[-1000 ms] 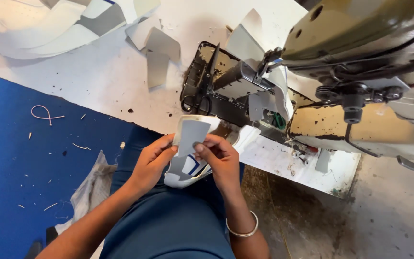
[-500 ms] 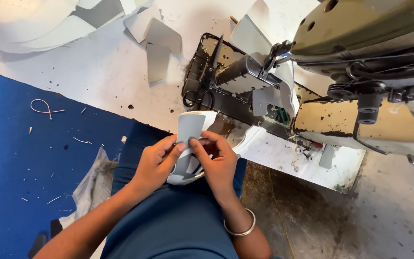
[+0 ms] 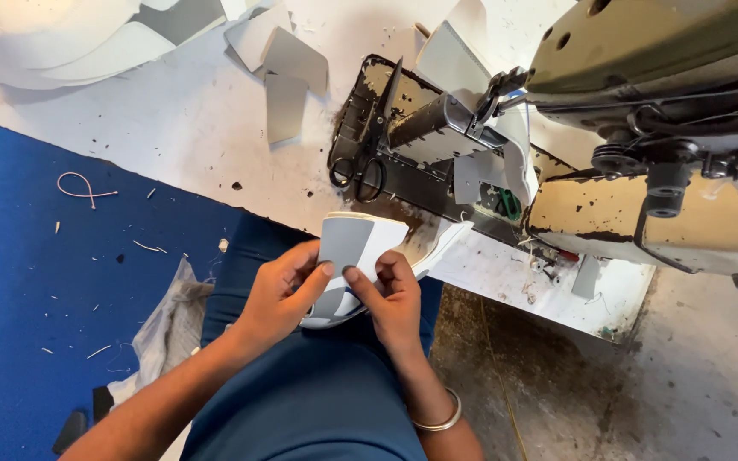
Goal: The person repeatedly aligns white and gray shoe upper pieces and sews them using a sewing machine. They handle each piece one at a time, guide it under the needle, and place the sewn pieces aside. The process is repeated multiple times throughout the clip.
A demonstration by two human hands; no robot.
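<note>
The grey-and-white cut piece of stiff sheet material (image 3: 350, 248), a flat panel with a grey face and white edging, was held upright over the person's lap, just in front of the edge of the white, speckled counter (image 3: 190, 128). Its long axis ran roughly away from the body, towards the sewing machine (image 3: 659, 111), with the far end rising clear above the fingers. Both hands were closed on its near end: the left hand (image 3: 279, 294) gripped it from the left with the thumb pressed on the grey face, and the right hand (image 3: 390, 294) pinched it from the right, thumb tip almost meeting the other thumb. The two hands sat close together, so neither was clearly nearer; the piece lay between them and extended forward from both. Below the hands a second white piece with a dark blue edge (image 3: 335, 307) showed, whether gripped or only resting there I could not tell. Black-handled scissors (image 3: 369, 145) lay on the machine bed beyond, well apart from the hands. More grey cut panels (image 3: 288, 81) lay on the counter farther off.
</note>
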